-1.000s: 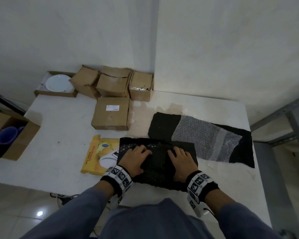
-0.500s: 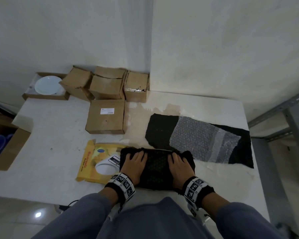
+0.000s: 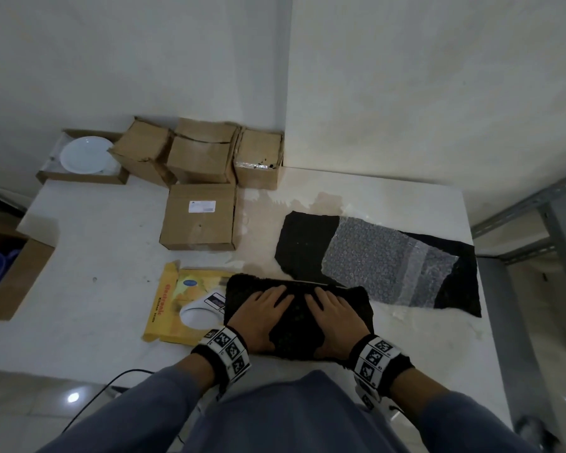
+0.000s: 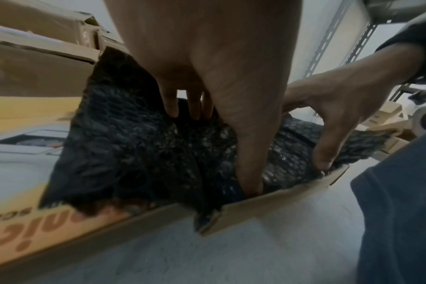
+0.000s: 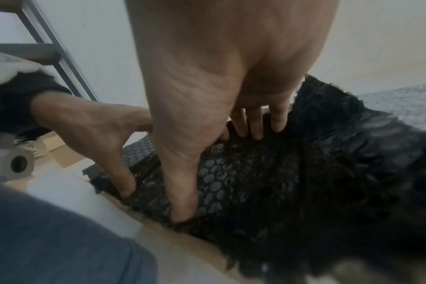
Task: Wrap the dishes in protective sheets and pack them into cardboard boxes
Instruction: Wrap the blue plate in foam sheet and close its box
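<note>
Both hands down flat on the black bubble-wrap bundle point(image 3: 296, 317) at the near table edge: left hand point(image 3: 262, 317) and right hand point(image 3: 335, 317) side by side, fingers spread wide across the top, thumbs tucked at the near fold, pressing, not gripping. The wrist views show the bundle seated inside a low cardboard box point(image 4: 275, 198), wrap bulging over its near wall. I cannot see the dish itself; I take it to be inside the wrap. Risks as I judge them: pressing hard on a hidden dish could crack it; the bundle looks overfull for the box, so wrap may spring back and unfold once I let go. The box sits close to the table point(image 3: 95, 256) edge, so a downward shove off-centre could tip it toward me. The yellow kitchen-scale box point(image 3: 177, 299) touches the bundle on the left and may get dragged. Spare bubble-wrap sheets point(image 3: 379, 259) lie just beyond; one white plate point(image 3: 85, 155) waits in an open box far left.
</note>
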`<action>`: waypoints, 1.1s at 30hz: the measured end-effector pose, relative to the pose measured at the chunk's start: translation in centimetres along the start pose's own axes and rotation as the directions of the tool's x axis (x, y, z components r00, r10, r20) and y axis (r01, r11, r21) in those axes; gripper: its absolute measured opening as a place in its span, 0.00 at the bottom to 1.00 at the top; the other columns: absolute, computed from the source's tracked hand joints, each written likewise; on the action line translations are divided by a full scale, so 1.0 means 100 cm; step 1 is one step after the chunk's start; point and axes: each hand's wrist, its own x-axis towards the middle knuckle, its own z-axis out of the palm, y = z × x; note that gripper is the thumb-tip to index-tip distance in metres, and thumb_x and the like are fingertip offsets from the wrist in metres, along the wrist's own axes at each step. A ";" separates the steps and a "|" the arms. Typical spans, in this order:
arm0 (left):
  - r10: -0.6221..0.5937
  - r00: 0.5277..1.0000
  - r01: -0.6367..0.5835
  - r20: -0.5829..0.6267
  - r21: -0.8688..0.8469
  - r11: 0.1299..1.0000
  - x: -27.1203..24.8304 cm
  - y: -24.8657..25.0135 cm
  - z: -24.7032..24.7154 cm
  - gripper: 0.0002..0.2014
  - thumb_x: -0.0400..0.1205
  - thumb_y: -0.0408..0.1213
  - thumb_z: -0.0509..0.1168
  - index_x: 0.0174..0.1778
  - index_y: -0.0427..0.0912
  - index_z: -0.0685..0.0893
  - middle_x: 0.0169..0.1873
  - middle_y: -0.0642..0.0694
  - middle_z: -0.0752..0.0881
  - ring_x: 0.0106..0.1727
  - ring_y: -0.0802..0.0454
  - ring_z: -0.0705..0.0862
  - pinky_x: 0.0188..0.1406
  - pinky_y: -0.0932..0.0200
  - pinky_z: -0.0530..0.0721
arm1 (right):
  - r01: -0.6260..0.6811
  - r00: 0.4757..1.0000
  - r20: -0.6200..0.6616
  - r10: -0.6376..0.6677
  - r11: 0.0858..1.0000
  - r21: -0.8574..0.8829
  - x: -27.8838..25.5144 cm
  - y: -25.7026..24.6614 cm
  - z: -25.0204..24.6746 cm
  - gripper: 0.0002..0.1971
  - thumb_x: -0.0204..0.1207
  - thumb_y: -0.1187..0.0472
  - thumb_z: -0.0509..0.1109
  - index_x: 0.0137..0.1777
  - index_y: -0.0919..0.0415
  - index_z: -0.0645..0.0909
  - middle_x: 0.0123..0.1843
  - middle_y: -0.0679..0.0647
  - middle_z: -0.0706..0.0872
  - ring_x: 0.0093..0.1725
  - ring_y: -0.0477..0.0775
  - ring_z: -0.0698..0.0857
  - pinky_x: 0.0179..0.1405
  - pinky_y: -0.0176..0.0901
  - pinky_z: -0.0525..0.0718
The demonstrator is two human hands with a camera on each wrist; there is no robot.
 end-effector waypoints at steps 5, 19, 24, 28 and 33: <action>-0.015 1.000 0.016 0.006 -0.052 0.999 0.003 -0.001 0.001 0.60 0.69 0.53 0.79 0.88 0.45 0.44 0.86 0.37 0.49 0.86 0.39 0.52 0.85 0.47 0.55 | -0.038 0.999 0.030 0.037 0.999 0.013 -0.001 0.000 -0.001 0.61 0.63 0.36 0.78 0.88 0.58 0.47 0.85 0.62 0.55 0.82 0.66 0.60 0.79 0.63 0.65; -0.089 0.995 0.087 0.037 0.047 0.995 0.018 0.011 0.000 0.54 0.72 0.53 0.74 0.86 0.39 0.48 0.83 0.36 0.53 0.82 0.36 0.56 0.79 0.40 0.61 | -0.022 0.999 -0.032 0.021 1.000 -0.021 0.010 -0.012 -0.001 0.53 0.47 0.33 0.79 0.73 0.63 0.77 0.62 0.63 0.83 0.57 0.65 0.84 0.57 0.59 0.84; -0.100 0.994 0.098 0.042 0.047 0.994 0.023 0.011 0.004 0.57 0.69 0.53 0.76 0.86 0.40 0.47 0.81 0.35 0.53 0.81 0.35 0.55 0.77 0.40 0.63 | -0.111 0.994 0.012 0.111 0.993 -0.031 0.012 -0.011 -0.013 0.46 0.55 0.37 0.76 0.72 0.63 0.76 0.62 0.62 0.82 0.58 0.66 0.83 0.53 0.58 0.83; -0.105 0.994 0.104 0.035 0.007 0.995 0.022 0.009 0.007 0.58 0.70 0.52 0.77 0.86 0.40 0.45 0.84 0.36 0.50 0.84 0.36 0.52 0.80 0.41 0.61 | -0.119 0.993 0.008 0.119 0.993 -0.024 0.011 -0.006 -0.011 0.47 0.64 0.38 0.73 0.81 0.60 0.67 0.70 0.62 0.75 0.66 0.65 0.77 0.61 0.58 0.77; -0.050 0.998 0.051 0.034 -0.054 0.997 0.015 0.004 0.005 0.54 0.73 0.48 0.75 0.87 0.42 0.48 0.84 0.36 0.54 0.84 0.37 0.56 0.81 0.45 0.63 | -0.165 0.986 -0.006 0.165 0.986 -0.024 0.004 0.002 -0.010 0.40 0.53 0.41 0.79 0.67 0.59 0.80 0.58 0.59 0.80 0.55 0.63 0.82 0.49 0.55 0.82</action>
